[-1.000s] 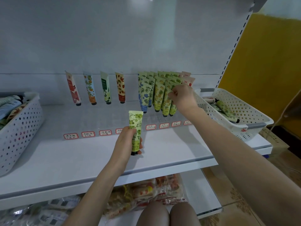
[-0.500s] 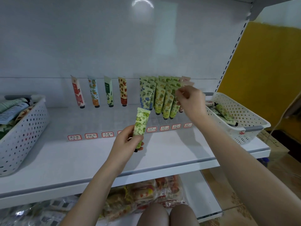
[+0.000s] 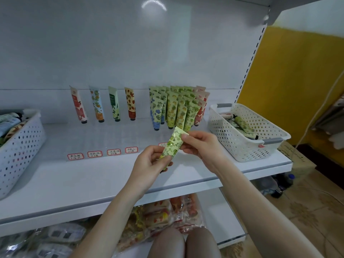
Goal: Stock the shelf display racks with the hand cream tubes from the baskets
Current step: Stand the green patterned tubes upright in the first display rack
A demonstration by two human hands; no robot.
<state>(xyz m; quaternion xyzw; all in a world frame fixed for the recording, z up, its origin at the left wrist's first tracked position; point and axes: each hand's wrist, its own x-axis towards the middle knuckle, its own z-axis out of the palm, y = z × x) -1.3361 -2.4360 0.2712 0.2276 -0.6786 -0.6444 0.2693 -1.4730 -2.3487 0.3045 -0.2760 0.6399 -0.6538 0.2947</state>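
1. Gripping is now shared between both hands. The left hand [image 3: 152, 161] curls its thumb and fingers [image 3: 166, 160] round the lower, cap end of the pale green, fruit-printed plastic hand cream tube [image 3: 172, 144]. The right hand [image 3: 201, 146] pinches the flat crimped end between thumb and forefinger.
2. Change: one second ago the right hand was up at the rack, touching the standing tubes, while the left hand held the tube alone and upright. The right hand has since drawn back to the tube. The tube now tilts, crimped end toward the right fingertips [image 3: 186, 136].
3. Meaning: this reads as a transfer from left hand to right, probably so the right hand can place the tube. The tube is not yet stocked.
4. Location: the tube is in the air between the two sets of fingers, above the white shelf board [image 3: 93, 175], touching neither shelf nor rack. The filled rows of green and pink tubes [image 3: 176, 108] stand just beyond the right fingertips. The white perforated plastic basket [image 3: 242, 146] lies on the outer side of the right hand.
5. Appearance: the tube is slim and flat-ended, yellow-green with darker round fruit motifs and a glossy highlight. A dark cap shows just below the left fingers.
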